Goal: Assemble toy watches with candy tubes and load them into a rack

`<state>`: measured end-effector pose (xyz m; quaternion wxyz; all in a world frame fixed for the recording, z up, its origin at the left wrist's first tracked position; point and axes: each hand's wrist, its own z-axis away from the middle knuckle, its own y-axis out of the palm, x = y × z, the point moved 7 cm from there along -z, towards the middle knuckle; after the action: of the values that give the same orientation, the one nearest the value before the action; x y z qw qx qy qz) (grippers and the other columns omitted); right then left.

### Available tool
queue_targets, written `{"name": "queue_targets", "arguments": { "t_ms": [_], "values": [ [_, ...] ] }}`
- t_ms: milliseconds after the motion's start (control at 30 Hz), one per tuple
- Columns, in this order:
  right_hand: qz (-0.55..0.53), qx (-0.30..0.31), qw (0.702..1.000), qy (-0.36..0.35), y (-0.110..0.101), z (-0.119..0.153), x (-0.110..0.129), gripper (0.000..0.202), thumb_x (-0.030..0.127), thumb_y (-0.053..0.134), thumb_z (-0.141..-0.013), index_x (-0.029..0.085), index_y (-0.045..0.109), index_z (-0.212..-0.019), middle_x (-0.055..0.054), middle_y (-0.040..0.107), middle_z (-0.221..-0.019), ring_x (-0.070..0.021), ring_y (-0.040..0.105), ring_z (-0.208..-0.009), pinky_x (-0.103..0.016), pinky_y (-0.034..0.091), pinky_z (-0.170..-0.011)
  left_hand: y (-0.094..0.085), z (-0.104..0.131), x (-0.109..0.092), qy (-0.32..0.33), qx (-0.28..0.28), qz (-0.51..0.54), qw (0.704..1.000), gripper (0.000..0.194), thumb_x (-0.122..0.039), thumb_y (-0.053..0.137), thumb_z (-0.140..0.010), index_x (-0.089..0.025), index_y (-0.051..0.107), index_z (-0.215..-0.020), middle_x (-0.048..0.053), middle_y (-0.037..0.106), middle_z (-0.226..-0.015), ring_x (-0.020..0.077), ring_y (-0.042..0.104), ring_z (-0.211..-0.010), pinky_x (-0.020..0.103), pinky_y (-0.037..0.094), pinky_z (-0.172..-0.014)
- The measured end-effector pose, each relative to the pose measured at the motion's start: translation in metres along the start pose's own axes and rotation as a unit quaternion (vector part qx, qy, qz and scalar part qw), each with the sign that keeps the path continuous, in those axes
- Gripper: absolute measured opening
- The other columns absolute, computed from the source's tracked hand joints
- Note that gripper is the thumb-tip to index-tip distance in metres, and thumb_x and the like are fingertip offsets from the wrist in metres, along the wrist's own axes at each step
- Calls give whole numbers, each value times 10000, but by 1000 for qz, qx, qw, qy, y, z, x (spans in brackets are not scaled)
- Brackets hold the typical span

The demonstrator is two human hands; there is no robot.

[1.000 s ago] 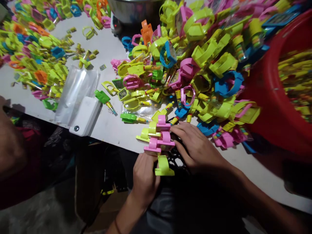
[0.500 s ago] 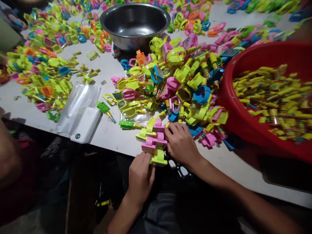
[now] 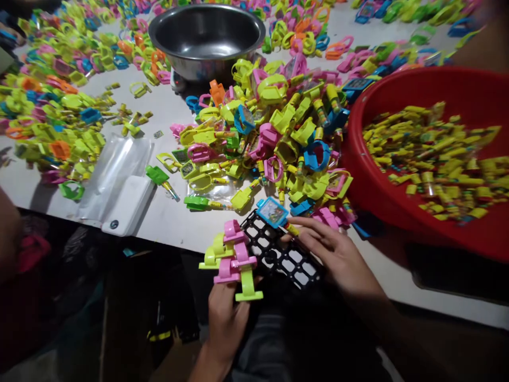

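My left hand (image 3: 228, 313) is closed at the lower left end of a black plastic lattice rack (image 3: 274, 252); its fingertips are partly hidden. Pink toy watches (image 3: 235, 253) and yellow-green toy watches (image 3: 248, 284) sit in rows along the rack's left side, straps looped upward. Between the fingertips of my right hand (image 3: 338, 257) is the yellow tube end of a blue toy watch (image 3: 272, 211) with a picture face. That watch lies over the rack's upper edge; whether it touches the rack, I cannot tell.
A heap of toy watches with candy tubes (image 3: 274, 132) lies in front. At right stands a red basin (image 3: 358, 138) of yellow tubes, with a steel bowl (image 3: 207, 66) behind the heap. A white device (image 3: 129, 207) and plastic bags (image 3: 115, 175) lie left. Another person's arm (image 3: 8, 233) is at far left.
My right hand has moved right and now holds a blue toy watch by its tube. The black rack shows more fully. My left hand and the pink and yellow watches sit slightly lower.
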<state>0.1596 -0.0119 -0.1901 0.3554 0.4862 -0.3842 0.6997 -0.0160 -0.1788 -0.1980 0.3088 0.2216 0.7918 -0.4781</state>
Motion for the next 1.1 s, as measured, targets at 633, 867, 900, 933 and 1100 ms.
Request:
{"name": "queue_targets", "arguments": {
  "t_ms": [633,867,900,933,1100],
  "values": [
    [-31,58,997,-40,60,-62,16,105,264,806,-871,219,736,-936,-48,787,-982,-241,752,-974,-348,568,-914,-34,-112,-10,-173,32,168,970,243,-294,547,-1091,-324,728,-1250,-18,690,-1299,154,623,-1248,217,439,-1066],
    [31,80,996,11,53,-63,3,84,274,805,-840,224,810,-908,-60,823,-943,-256,787,-868,-334,605,-766,-29,-112,39,-290,-39,291,911,371,-457,434,-1124,-288,753,-1210,1,734,-1045,153,665,-945,251,511,-863],
    [44,85,995,11,51,-63,2,69,257,800,-831,231,810,-894,-56,822,-940,-257,785,-856,-334,604,-753,-31,-113,46,-297,-49,300,905,394,-468,416,-1126,-281,751,-1215,2,727,-988,149,650,-888,254,508,-820],
    [55,93,994,10,50,-63,2,67,232,793,-821,236,808,-886,-50,819,-941,-256,784,-851,-333,603,-744,-32,-114,53,-303,-55,298,904,404,-477,412,-1125,-274,752,-1208,0,716,-939,144,632,-841,251,498,-778],
    [99,136,985,-27,55,-60,6,154,171,626,-886,253,750,-924,-32,789,-945,-241,756,-852,-327,584,-725,-26,-121,80,-293,34,89,951,342,-479,534,-1083,-270,737,-1264,-8,727,-920,137,629,-780,255,458,-742]
  ]
}}
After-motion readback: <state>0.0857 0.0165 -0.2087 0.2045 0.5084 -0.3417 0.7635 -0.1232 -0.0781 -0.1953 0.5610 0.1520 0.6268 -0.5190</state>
